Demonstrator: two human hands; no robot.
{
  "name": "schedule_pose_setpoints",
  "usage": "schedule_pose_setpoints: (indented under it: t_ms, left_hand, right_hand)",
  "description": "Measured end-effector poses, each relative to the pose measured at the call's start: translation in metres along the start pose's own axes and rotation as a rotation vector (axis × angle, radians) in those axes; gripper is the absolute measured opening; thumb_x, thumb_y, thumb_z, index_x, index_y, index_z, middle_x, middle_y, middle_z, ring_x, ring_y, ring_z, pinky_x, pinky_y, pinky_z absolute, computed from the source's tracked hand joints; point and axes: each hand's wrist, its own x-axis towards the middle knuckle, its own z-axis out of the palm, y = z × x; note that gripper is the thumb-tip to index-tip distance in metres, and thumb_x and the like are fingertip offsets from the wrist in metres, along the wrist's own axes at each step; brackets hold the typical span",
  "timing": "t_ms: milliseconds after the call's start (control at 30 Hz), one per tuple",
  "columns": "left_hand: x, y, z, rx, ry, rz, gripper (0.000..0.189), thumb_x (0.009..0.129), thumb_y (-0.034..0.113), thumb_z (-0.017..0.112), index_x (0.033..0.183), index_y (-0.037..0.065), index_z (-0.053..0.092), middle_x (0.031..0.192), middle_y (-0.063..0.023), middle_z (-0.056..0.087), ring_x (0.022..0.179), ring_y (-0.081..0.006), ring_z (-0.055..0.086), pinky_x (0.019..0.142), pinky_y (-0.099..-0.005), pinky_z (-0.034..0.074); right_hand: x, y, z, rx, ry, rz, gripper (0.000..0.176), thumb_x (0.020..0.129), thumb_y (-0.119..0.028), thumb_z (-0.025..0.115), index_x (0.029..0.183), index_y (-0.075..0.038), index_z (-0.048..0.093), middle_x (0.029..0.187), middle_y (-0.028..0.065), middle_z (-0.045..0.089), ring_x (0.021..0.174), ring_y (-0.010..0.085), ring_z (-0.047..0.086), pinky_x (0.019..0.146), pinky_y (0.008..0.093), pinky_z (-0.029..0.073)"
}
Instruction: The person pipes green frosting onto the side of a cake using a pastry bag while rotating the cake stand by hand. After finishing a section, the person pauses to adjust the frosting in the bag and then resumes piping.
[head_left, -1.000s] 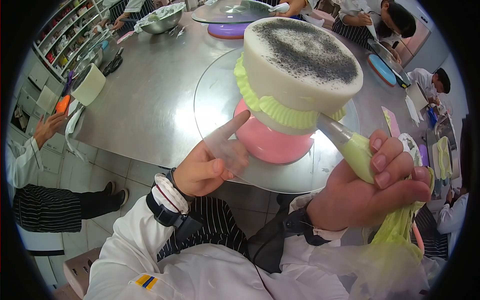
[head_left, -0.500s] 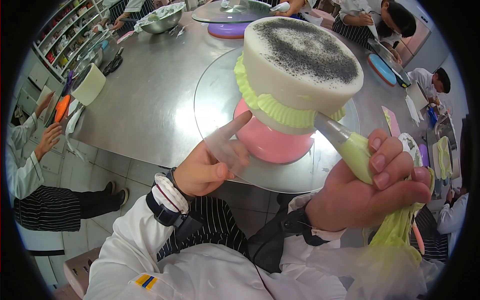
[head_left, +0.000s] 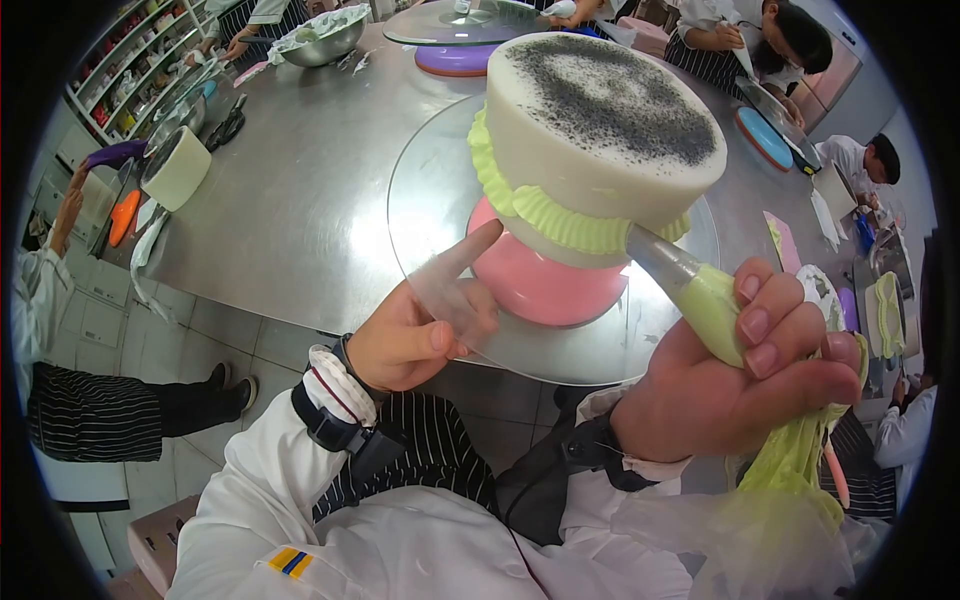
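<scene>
A white round cake form point(head_left: 590, 170) with black specks on top sits on a clear glass turntable point(head_left: 430, 150) with a pink base point(head_left: 545, 285). Ruffled pale green cream point(head_left: 570, 220) runs along its lower side. My right hand point(head_left: 745, 365) is wrapped round a piping bag point(head_left: 712, 310) of green cream, whose metal tip point(head_left: 660, 258) touches the ruffle's right end. My left hand point(head_left: 415, 325) is at the turntable's near left edge, index finger stretched out towards the cake's base, thumb apart, other fingers curled behind the glass. It holds nothing.
Across the metal table point(head_left: 290, 200) stand a steel bowl point(head_left: 325, 40), a turntable with a purple base point(head_left: 455, 60) and a blue turntable point(head_left: 765, 140). Another white cake form point(head_left: 178, 170) and an orange tool point(head_left: 124, 217) lie at the left. Several people work around the table.
The person at the far left has raised a hand and now holds up a purple object. My hands, the piping bag and the cake look almost unmoved.
</scene>
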Motion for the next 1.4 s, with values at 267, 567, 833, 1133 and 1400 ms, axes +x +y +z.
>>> schedule_pose_setpoints:
  t_ms: [267, 567, 833, 1133, 1400]
  left_hand:
    - [-0.0008, 0.0013, -0.0004, -0.016, 0.009, -0.015, 0.096, 0.077, 0.038, 0.072, 0.146, 0.006, 0.012, 0.092, -0.0041, 0.059, 0.069, -0.0076, 0.044, 0.063, -0.0224, 0.037]
    - [-0.0006, 0.0019, 0.0001, -0.038, 0.007, -0.022, 0.096, 0.079, 0.038, 0.07, 0.146, 0.005, 0.01, 0.094, -0.0045, 0.058, 0.07, -0.0076, 0.046, 0.065, -0.0221, 0.038]
    - [-0.0001, -0.0004, -0.0012, -0.005, -0.01, -0.007, 0.1, 0.074, 0.035, 0.076, 0.145, 0.004, 0.013, 0.09, -0.0034, 0.057, 0.071, -0.0074, 0.046, 0.065, -0.0217, 0.038]
    - [-0.0006, 0.0002, 0.0002, -0.009, 0.026, -0.029, 0.1, 0.073, 0.035, 0.076, 0.145, 0.005, 0.013, 0.092, -0.0032, 0.058, 0.071, -0.0077, 0.047, 0.064, -0.022, 0.039]
    - [-0.0006, 0.001, -0.0001, 0.0, 0.021, -0.029, 0.099, 0.075, 0.037, 0.074, 0.145, 0.004, 0.013, 0.091, -0.0033, 0.058, 0.069, -0.0074, 0.046, 0.063, -0.0213, 0.038]
  right_hand:
    - [-0.0005, 0.0018, -0.0018, -0.008, -0.01, -0.008, 0.026, 0.095, -0.044, 0.04, 0.096, -0.019, 0.049, 0.06, -0.0093, 0.033, 0.062, 0.0063, 0.037, 0.069, 0.0274, 0.034]
    - [-0.0001, 0.0027, -0.0047, -0.012, -0.03, -0.009, 0.027, 0.096, -0.043, 0.039, 0.096, -0.018, 0.048, 0.06, -0.009, 0.033, 0.062, 0.0063, 0.037, 0.069, 0.0272, 0.034]
    - [-0.0002, 0.0017, -0.0032, -0.013, -0.008, -0.009, 0.026, 0.096, -0.043, 0.039, 0.096, -0.018, 0.049, 0.061, -0.0089, 0.034, 0.063, 0.0063, 0.038, 0.07, 0.0281, 0.036]
    - [0.0001, 0.0001, -0.0037, -0.024, 0.0, 0.005, 0.026, 0.095, -0.043, 0.04, 0.095, -0.019, 0.05, 0.059, -0.0094, 0.034, 0.062, 0.0063, 0.038, 0.07, 0.0279, 0.036]
    - [-0.0005, 0.0002, -0.0019, -0.02, 0.002, 0.007, 0.026, 0.095, -0.044, 0.04, 0.094, -0.019, 0.049, 0.06, -0.0092, 0.034, 0.062, 0.0061, 0.038, 0.07, 0.0273, 0.036]
